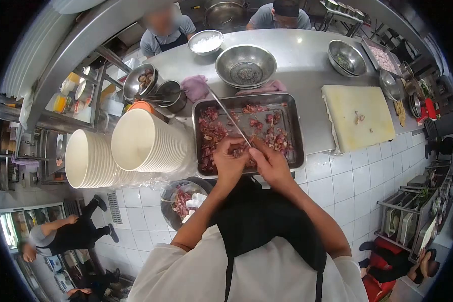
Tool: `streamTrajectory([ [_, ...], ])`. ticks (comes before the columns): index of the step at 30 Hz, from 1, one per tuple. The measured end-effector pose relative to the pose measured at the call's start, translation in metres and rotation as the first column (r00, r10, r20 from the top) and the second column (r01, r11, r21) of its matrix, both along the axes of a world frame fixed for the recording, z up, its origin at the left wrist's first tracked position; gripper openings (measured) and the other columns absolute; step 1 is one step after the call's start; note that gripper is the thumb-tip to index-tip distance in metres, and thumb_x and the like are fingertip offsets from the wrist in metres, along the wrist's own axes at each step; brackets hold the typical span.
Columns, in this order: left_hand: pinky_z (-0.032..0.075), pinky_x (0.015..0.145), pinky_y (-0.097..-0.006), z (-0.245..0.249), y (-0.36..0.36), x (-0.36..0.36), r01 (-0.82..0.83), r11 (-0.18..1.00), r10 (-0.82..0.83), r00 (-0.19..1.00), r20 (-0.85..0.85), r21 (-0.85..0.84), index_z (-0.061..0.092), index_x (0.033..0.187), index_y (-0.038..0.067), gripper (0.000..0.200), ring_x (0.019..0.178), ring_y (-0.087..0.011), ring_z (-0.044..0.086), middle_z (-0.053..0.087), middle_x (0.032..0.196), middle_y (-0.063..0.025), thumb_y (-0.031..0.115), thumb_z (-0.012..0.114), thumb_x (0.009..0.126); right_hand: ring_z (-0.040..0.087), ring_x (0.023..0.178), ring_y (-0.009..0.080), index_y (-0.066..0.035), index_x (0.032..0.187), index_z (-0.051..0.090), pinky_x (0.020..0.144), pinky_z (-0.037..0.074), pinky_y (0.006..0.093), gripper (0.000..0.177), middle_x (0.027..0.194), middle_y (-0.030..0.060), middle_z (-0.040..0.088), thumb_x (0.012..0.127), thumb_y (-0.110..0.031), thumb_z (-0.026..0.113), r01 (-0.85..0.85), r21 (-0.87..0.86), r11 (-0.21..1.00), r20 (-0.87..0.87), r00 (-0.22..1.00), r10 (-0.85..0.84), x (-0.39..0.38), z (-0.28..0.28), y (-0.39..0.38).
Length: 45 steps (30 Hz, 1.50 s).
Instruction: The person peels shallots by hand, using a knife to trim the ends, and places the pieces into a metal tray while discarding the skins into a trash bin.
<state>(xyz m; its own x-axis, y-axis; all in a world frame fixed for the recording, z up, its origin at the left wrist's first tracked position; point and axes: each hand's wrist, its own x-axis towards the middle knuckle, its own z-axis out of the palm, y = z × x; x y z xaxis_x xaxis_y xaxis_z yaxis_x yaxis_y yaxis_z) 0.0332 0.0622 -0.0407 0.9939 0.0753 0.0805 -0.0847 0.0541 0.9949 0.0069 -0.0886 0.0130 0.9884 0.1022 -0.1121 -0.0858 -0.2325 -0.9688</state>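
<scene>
Silver-coloured and long, a thin metal tool (228, 113) is clamped near its lower end in the right hand (273, 168); the left hand (230, 161) is held curled just beside it, and whether anything is pinched there cannot be told; below both, dark-red raw meat pieces (210, 128) are spread in a rectangular grey metal tray (298, 135).
</scene>
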Motion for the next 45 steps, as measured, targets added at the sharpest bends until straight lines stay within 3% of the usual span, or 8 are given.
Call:
streamTrajectory([
  [2,0.053,0.083,-0.0273,0.004,-0.001,0.0,-0.002,0.999,-0.002,0.996,0.087,0.042,0.065,0.104,0.0,0.026,0.093,-0.0129,0.065,0.066,0.102,-0.0059,-0.007,0.07,0.079,0.058,0.052,0.0186,-0.001,0.127,0.059,0.05,0.043,0.0297,0.048,0.061,0.0099,0.058,0.099,-0.039,0.055,0.016,0.125,0.992,-0.104,0.995,-0.003,0.001,0.0,0.001],
  [7,0.053,0.087,-0.0281,0.008,0.012,0.01,0.072,0.824,-0.254,0.934,-0.253,-0.562,0.063,0.116,0.002,0.027,0.098,-0.016,0.065,0.066,0.108,-0.0062,-0.001,0.062,0.09,0.044,0.038,0.0121,-0.009,0.077,0.05,0.036,0.036,0.0271,0.049,0.052,0.0028,0.048,0.1,-0.052,0.047,0.07,0.408,0.91,-0.378,0.92,0.099,0.011,0.004,-0.011],
  [15,0.053,0.092,-0.032,0.006,0.013,0.013,0.175,0.642,-0.394,0.911,-0.125,-0.746,0.06,0.12,0.002,0.03,0.099,-0.0179,0.064,0.066,0.106,-0.0082,-0.005,0.06,0.091,0.044,0.037,0.0127,-0.007,0.077,0.05,0.036,0.035,0.0264,0.054,0.05,0.0026,0.044,0.1,-0.056,0.043,0.143,0.528,0.837,-0.454,0.881,0.136,0.013,0.014,-0.016],
  [18,0.052,0.09,-0.0291,0.008,0.013,0.012,0.205,0.717,-0.406,0.9,-0.16,-0.667,0.06,0.12,0.002,0.033,0.099,-0.0155,0.064,0.066,0.106,-0.007,-0.005,0.063,0.088,0.044,0.038,0.0127,-0.008,0.078,0.051,0.037,0.035,0.0263,0.051,0.05,0.0026,0.044,0.101,-0.053,0.045,0.156,0.51,0.846,-0.443,0.891,0.103,0.015,0.023,-0.015],
  [24,0.054,0.083,-0.0266,0.025,0.015,0.022,0.291,0.954,-0.298,0.946,-0.128,-0.071,0.062,0.113,0.001,0.032,0.093,-0.012,0.064,0.068,0.101,-0.0052,-0.007,0.07,0.083,0.044,0.038,0.0116,-0.008,0.084,0.054,0.037,0.036,0.0264,0.044,0.051,0.0027,0.047,0.101,-0.047,0.048,0.063,0.376,0.925,-0.351,0.933,0.079,0.013,0.013,-0.017],
  [30,0.054,0.079,-0.0253,0.025,0.014,0.021,0.26,0.948,-0.265,0.964,0.002,-0.184,0.063,0.108,0.002,0.028,0.086,-0.0118,0.065,0.068,0.096,-0.0051,-0.006,0.072,0.082,0.043,0.038,0.0111,-0.008,0.085,0.053,0.037,0.035,0.0262,0.043,0.051,0.0028,0.047,0.101,-0.047,0.048,0.097,0.331,0.939,-0.314,0.949,0.013,0.013,0.011,-0.018],
  [36,0.051,0.08,-0.0233,0.025,0.015,0.024,0.179,0.951,-0.221,0.964,-0.15,-0.253,0.062,0.097,0.004,0.022,0.087,-0.0091,0.062,0.066,0.092,-0.0018,-0.008,0.072,0.082,0.043,0.038,0.0108,-0.007,0.087,0.055,0.037,0.033,0.0256,0.043,0.05,0.0027,0.047,0.101,-0.047,0.048,0.111,0.323,0.94,-0.314,0.949,-0.004,0.012,0.009,-0.02],
  [45,0.05,0.08,-0.0272,0.008,0.019,0.029,0.052,0.942,-0.043,0.998,-0.036,0.332,0.068,0.101,0.001,0.024,0.086,-0.0129,0.062,0.066,0.091,-0.0064,0.0,0.075,0.078,0.042,0.039,0.0091,-0.001,0.114,0.061,0.038,0.032,0.0259,0.048,0.051,0.0006,0.047,0.101,-0.046,0.048,0.068,0.221,0.973,-0.347,0.938,0.013,0.01,-0.003,-0.01],
])
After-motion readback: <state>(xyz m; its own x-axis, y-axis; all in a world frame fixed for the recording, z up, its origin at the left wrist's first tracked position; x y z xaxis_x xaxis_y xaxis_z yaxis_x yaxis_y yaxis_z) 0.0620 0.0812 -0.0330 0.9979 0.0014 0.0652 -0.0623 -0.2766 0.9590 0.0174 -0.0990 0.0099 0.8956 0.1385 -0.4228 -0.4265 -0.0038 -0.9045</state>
